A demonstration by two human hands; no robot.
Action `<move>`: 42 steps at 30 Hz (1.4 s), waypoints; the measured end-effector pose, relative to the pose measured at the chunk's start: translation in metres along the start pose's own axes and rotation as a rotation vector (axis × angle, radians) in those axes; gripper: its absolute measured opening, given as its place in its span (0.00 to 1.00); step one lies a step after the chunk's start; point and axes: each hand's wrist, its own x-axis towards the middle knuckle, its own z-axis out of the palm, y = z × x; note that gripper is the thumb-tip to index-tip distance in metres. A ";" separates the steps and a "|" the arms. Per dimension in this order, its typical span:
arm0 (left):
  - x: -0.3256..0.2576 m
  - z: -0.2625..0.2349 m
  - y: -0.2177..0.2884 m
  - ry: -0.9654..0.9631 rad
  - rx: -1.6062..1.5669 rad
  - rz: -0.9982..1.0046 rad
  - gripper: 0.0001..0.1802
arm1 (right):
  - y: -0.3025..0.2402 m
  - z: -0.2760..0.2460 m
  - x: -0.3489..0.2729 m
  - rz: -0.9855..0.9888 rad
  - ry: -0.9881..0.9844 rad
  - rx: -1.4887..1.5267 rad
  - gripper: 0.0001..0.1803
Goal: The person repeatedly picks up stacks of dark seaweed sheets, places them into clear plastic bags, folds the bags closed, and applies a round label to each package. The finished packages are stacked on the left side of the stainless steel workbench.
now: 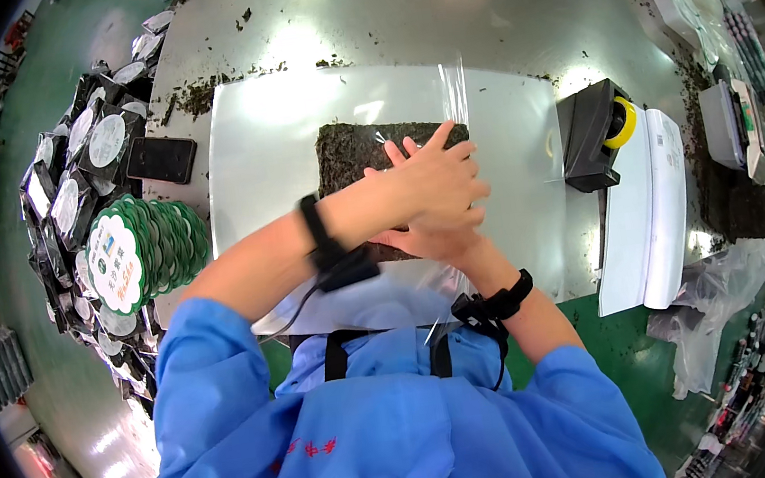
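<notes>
A dark green-black stack of dried seaweed sheets (348, 152) lies on a clear plastic film (264, 167) spread over the steel table. My forearms cross above it. My left hand (441, 184) reaches over to the stack's right side, its fingers stretched apart toward the right and holding nothing visible. Beneath it, my right hand (445, 243) lies across the seaweed, pointing left and away. Only its fingertips, thumb side and wrist show; the fingertips look spread and flat. Shiny film covers part of the stack near the fingers.
At left, a black phone (163, 160) lies beside a row of green-and-white scalloped labels (154, 248) and piled black packages (108, 139). A black tape dispenser (588, 137) with yellow-cored tape and a white roll (660, 205) stand right. Seaweed crumbs (203, 97) litter the steel table (374, 11).
</notes>
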 end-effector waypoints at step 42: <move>-0.099 0.050 0.022 0.574 -0.611 -0.327 0.09 | 0.001 0.008 0.006 0.024 -0.023 -0.340 0.53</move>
